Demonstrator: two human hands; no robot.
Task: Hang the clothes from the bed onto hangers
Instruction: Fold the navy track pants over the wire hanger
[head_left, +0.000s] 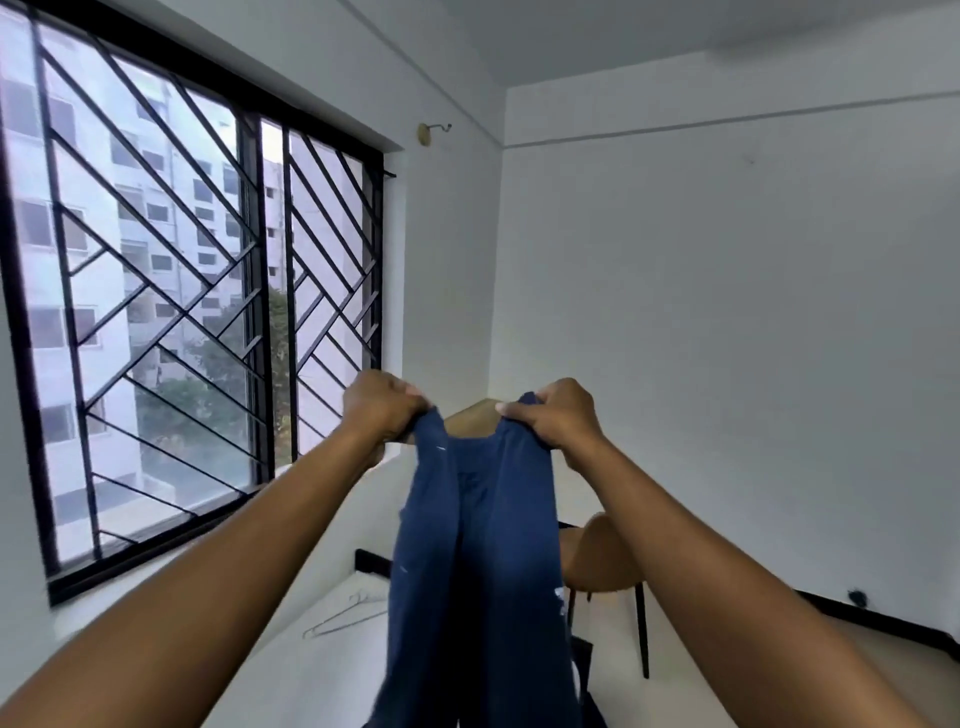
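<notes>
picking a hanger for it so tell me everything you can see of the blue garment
The blue garment is navy, cotton-like cloth with a few white marks. The left hand and right hand each grip a bunched top corner, the edge sagging in a U between them. It hangs down in long folds, in front of a wooden chair; its lower end runs out of frame.

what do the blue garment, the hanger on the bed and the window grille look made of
The blue garment looks like soft matte woven cloth, maybe cotton: it hangs limp in folds. The hanger looks like thin bare metal wire, pale grey. The window grille seems black-painted metal: slim straight bars.
</notes>
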